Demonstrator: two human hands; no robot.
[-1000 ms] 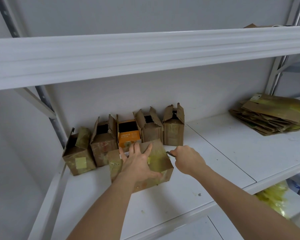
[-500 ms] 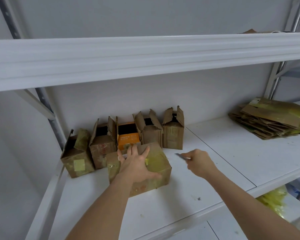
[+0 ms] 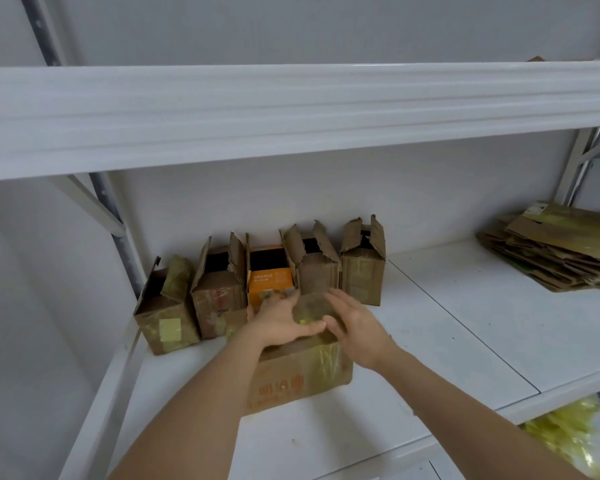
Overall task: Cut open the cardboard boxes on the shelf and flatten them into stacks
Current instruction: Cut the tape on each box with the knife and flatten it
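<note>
A taped brown cardboard box with red print lies near the front of the white shelf. Both my hands are on its top. My left hand lies flat with the fingers toward the far edge and the thumb stretched right. My right hand rests beside it with straight fingers, and no blade shows in it. Behind the box, against the wall, stands a row of several small boxes with open flaps, one of them orange. A stack of flattened cardboard lies at the far right.
The upper shelf's front beam hangs low over the work area. A grey upright post stands at the left. Yellow plastic lies on the level below, at the right. Bare shelf surface lies between the boxes and the flattened stack.
My right hand, which held a small blade to the right of the box, has come onto the box top with straight fingers; the blade is no longer seen. The view has moved closer.
</note>
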